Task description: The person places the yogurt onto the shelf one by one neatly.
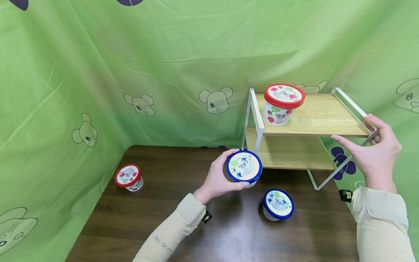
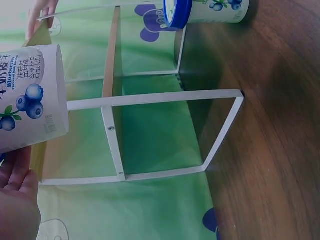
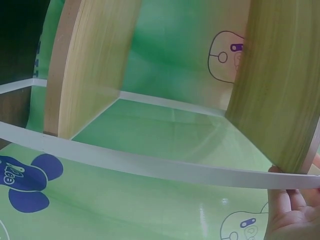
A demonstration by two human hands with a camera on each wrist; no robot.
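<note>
My left hand [image 1: 218, 178] holds a blueberry tub with a blue lid [image 1: 244, 166], thumb and fingers around its sides. In the left wrist view the white tub wall [image 2: 32, 95] with printed blueberries shows up close. This tub is raised in front of the left side of a two-tier wooden shelf [image 1: 327, 114] with a white metal frame. At the shelf's right end, my right hand [image 1: 379, 149] grips the front corner of the upper tier, thumb low. A strawberry tub with a red lid [image 1: 283, 103] stands upright on the upper board, at its left end.
A second blue-lidded tub [image 1: 278, 205] stands on the dark wooden table [image 1: 183, 233], in front of the shelf. Another red-lidded tub [image 1: 129, 177] is at the table's far left. Behind hangs a green curtain [image 1: 176, 72] with bear prints. The lower board [image 1: 294, 156] shows bare wood.
</note>
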